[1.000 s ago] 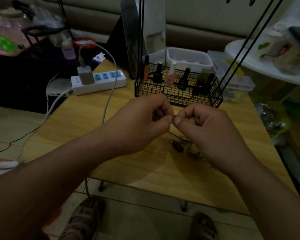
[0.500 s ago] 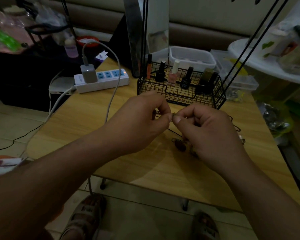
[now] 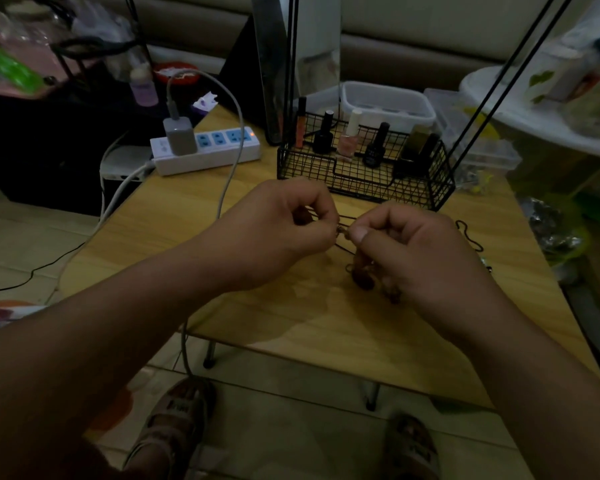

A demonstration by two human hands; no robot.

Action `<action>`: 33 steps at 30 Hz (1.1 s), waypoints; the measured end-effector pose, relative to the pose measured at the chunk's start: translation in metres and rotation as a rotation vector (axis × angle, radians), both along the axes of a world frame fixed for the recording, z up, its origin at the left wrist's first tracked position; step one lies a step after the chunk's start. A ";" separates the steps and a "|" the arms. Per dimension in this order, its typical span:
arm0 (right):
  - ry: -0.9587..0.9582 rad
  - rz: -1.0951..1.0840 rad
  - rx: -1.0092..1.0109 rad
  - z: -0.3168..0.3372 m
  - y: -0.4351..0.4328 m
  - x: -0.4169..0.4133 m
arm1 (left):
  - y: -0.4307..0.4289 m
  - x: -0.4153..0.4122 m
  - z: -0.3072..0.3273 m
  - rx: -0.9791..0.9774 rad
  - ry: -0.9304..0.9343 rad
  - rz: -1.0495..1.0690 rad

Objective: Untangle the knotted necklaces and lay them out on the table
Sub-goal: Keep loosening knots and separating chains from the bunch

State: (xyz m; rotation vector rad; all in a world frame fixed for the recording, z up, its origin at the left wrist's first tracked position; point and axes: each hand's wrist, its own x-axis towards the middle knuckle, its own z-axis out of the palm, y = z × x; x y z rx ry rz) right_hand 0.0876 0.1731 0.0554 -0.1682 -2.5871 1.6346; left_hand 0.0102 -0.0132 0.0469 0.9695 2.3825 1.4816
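My left hand (image 3: pixel 278 233) and my right hand (image 3: pixel 416 258) meet above the middle of the wooden table (image 3: pixel 326 327). Thumb and forefinger of each pinch a thin dark necklace cord (image 3: pixel 343 231) where they meet. Dark reddish beads (image 3: pixel 362 280) of the knotted necklaces hang or lie just under my right hand, partly hidden by it. A second thin dark cord (image 3: pixel 468 235) curls on the table to the right of my right hand.
A black wire basket (image 3: pixel 361 181) holding several nail polish bottles stands just behind my hands. A white power strip (image 3: pixel 208 150) with a grey charger and its cable lies at the back left. Clear plastic boxes (image 3: pixel 388 102) sit behind the basket. My sandalled feet show under the table's front edge.
Both hands stay pinched together on the cord with only small finger shifts. The second cord at the right of my right hand has come into view.
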 end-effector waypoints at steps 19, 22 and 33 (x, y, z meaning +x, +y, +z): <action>0.192 0.123 0.178 -0.006 0.004 0.003 | 0.000 -0.006 0.001 -0.022 -0.048 -0.081; 0.177 0.130 0.170 -0.005 0.004 0.002 | 0.001 -0.006 0.000 -0.047 -0.038 -0.093; 0.004 0.143 -0.137 -0.002 0.020 -0.004 | -0.004 -0.009 0.003 -0.060 -0.087 -0.156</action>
